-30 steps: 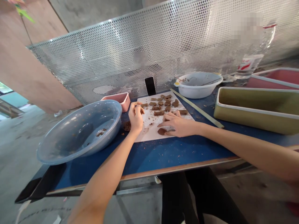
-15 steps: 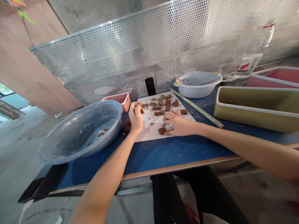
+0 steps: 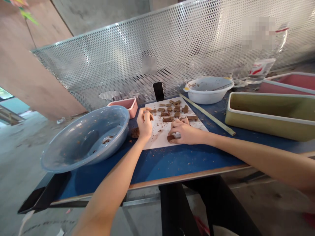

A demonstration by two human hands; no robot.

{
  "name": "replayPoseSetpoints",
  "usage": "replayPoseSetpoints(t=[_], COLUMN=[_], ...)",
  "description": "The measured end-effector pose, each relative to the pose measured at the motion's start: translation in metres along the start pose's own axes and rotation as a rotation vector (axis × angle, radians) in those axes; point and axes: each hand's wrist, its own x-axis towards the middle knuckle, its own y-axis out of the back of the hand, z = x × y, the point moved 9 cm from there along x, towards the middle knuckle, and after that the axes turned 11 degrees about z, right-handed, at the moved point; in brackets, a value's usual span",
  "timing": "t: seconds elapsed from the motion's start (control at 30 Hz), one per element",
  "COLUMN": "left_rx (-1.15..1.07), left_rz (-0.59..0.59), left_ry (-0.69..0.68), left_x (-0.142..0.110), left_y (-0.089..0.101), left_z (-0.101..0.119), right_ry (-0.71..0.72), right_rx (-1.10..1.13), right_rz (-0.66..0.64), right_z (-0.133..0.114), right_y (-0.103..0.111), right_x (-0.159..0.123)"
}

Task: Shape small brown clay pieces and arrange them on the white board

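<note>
On a white board (image 3: pixel 157 141) lie several small brown clay pieces (image 3: pixel 168 119), shaped like short bars and blocks, with crumbs around them. My right hand (image 3: pixel 185 131) is closed on a brown clay piece (image 3: pixel 170 139) at the board's near edge, thumb and fingertips around it. At the board's left edge, my left hand (image 3: pixel 145 124) has its fingers curled inward; what they hold, if anything, is hidden. A brown clay lump (image 3: pixel 135 132) sits just left of that wrist, partly behind it.
A big blue basin (image 3: pixel 86 141) stands left, with a pink box (image 3: pixel 133 108) behind it. A phone (image 3: pixel 158 91) leans upright behind the board. To the right are a wooden strip (image 3: pixel 209 114), a white basin (image 3: pixel 206 96), a green planter (image 3: pixel 270 124) and a water bottle (image 3: pixel 262 68).
The fingers of my left hand have shifted slightly. My right hand stays at the clay piece, which has tilted or turned a little. The other pieces lie as before.
</note>
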Motion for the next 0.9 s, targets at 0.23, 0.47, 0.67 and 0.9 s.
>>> replayPoseSetpoints(t=[0.23,0.47,0.67,0.9], left_rx=[-0.02,-0.011,0.024,0.036], left_rz=[-0.007,-0.026,-0.023,-0.028], left_ry=[-0.007,-0.019,-0.009,-0.002], left_x=[0.0,-0.002,-0.001,-0.003], left_y=[0.0,-0.002,-0.001,-0.002], left_z=[0.0,0.001,0.001,0.001], right_ry=[0.013,0.086,0.074,0.023], right_rx=[-0.058,-0.035,-0.089,0.021], right_rz=[-0.011,-0.022,-0.014,-0.013], right_z=[0.006,0.005,0.0,0.003], right_y=[0.009,0.008,0.01,0.001], right_x=[-0.002,-0.001,-0.004,0.0])
